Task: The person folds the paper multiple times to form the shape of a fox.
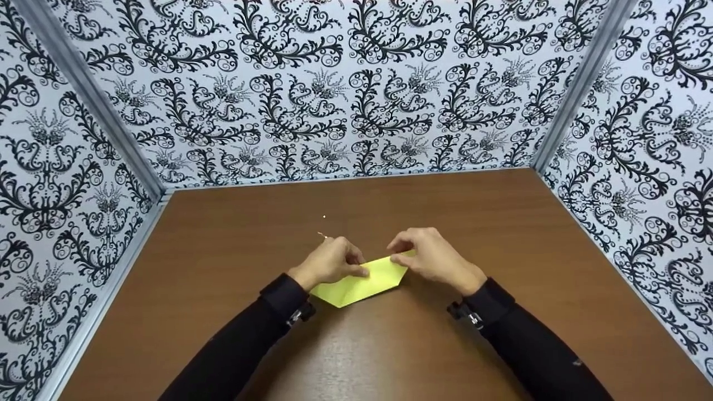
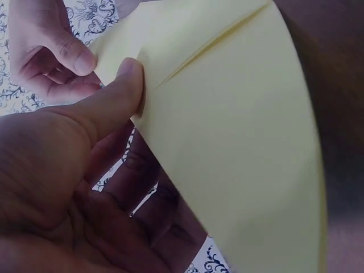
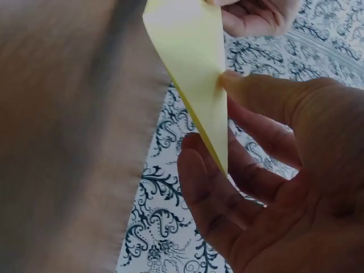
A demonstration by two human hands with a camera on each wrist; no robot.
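Observation:
A folded sheet of yellow paper (image 1: pixel 370 283) is held between both hands over the middle of the table, its long straight edge on the far side. My left hand (image 1: pixel 332 262) pinches that edge near its middle, thumb on the near face and fingers behind. Toward the right end, my right hand (image 1: pixel 434 259) pinches the same edge, its thumb (image 3: pixel 259 94) pressed on the paper. A short diagonal crease shows on the paper (image 2: pixel 244 131) in the left wrist view. The right wrist view shows the paper tapering to a point by the right fingers.
The brown wooden table (image 1: pixel 250 223) is bounded by black-and-white patterned walls (image 1: pixel 345 100) at the back and both sides. Grey metal posts (image 1: pixel 579 83) stand at the back corners. Small bright specks (image 1: pixel 323 216) show on the table beyond the left hand.

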